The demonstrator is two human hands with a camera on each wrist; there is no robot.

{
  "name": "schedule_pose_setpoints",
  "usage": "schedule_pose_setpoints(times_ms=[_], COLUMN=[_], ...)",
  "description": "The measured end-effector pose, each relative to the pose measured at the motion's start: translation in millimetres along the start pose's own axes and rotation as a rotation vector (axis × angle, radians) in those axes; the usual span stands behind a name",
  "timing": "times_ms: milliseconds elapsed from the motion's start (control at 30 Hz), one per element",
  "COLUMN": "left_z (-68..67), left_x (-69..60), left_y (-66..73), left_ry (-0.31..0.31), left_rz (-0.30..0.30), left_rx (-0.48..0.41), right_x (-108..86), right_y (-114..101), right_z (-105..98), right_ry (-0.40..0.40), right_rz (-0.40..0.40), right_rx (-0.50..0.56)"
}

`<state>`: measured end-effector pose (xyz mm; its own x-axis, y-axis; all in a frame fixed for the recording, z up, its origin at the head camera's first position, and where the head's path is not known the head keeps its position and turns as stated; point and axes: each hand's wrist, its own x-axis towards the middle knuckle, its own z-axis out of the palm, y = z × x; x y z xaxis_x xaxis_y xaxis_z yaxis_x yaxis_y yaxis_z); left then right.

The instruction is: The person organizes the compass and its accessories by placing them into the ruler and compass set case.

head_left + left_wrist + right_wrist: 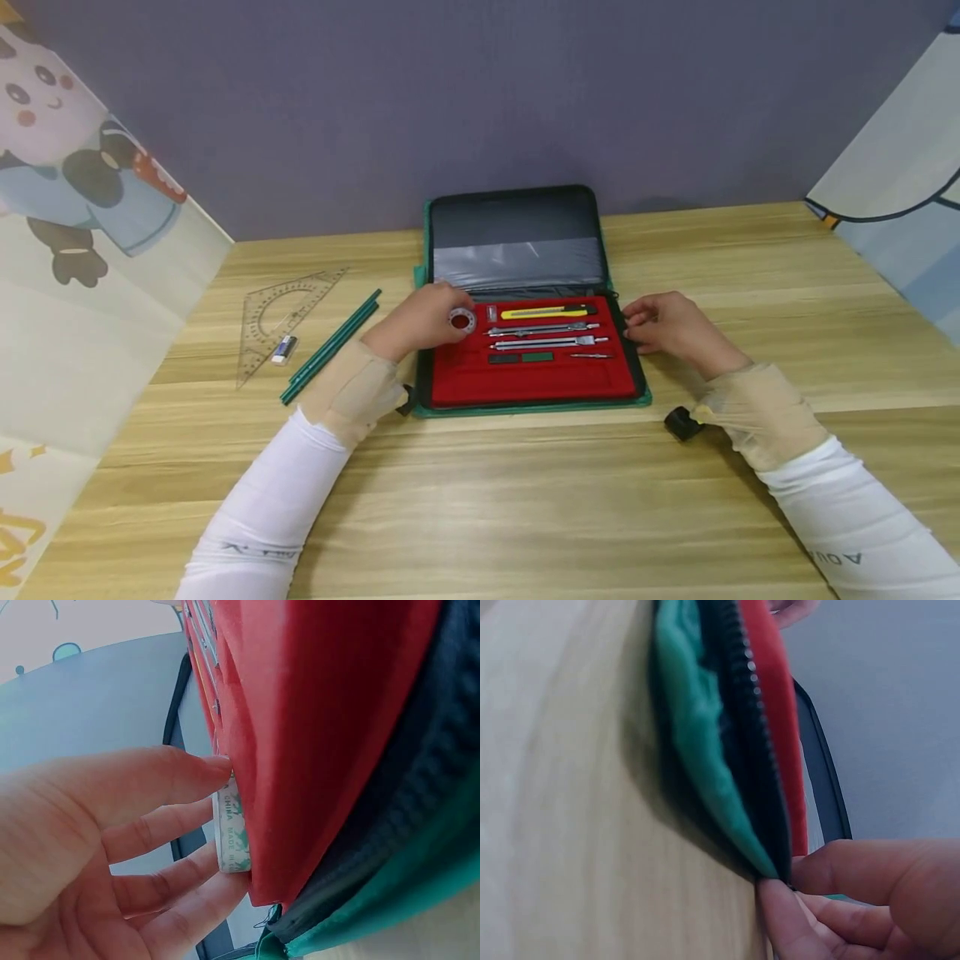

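Observation:
A zippered case lies unfolded on the table, its red tray holding a yellow cutter, silver compasses and small dark pieces. My left hand pinches a small round roll over the tray's upper left corner. In the left wrist view, thumb and fingers of the left hand hold the roll against the red edge. My right hand is at the case's right side. In the right wrist view, the right hand pinches the zippered edge between thumb and finger.
Left of the case lie a clear triangle ruler, a white and blue eraser and green pencils. The raised dark lid stands near the grey wall at the back.

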<state>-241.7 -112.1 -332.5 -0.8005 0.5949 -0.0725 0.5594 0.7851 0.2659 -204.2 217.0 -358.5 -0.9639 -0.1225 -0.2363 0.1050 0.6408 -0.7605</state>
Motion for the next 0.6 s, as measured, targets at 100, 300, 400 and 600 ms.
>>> schedule_pose_setpoints(times_ms=[100,300,400,600], left_z=[0.3,-0.4,-0.8,-1.9], left_x=[0.2,1.2,1.4,1.6], left_y=[0.0,0.8,2.0,4.1], left_ry=[-0.005,-0.017,-0.022,-0.040], left_rz=[-0.003,-0.037,-0.046,-0.075], left_rx=[-0.001,-0.012,-0.015,-0.008], right_x=[-0.4,-0.3,-0.2,0.4], right_y=[0.2,-0.5,-0.1,1.7], right_z=[0.5,1.0,1.1,0.6], right_ry=[-0.002,-0.003,0.000,0.006], right_rz=[0.003,-0.002,-0.003,-0.019], right_rx=[0.000,0.009,0.007,0.001])
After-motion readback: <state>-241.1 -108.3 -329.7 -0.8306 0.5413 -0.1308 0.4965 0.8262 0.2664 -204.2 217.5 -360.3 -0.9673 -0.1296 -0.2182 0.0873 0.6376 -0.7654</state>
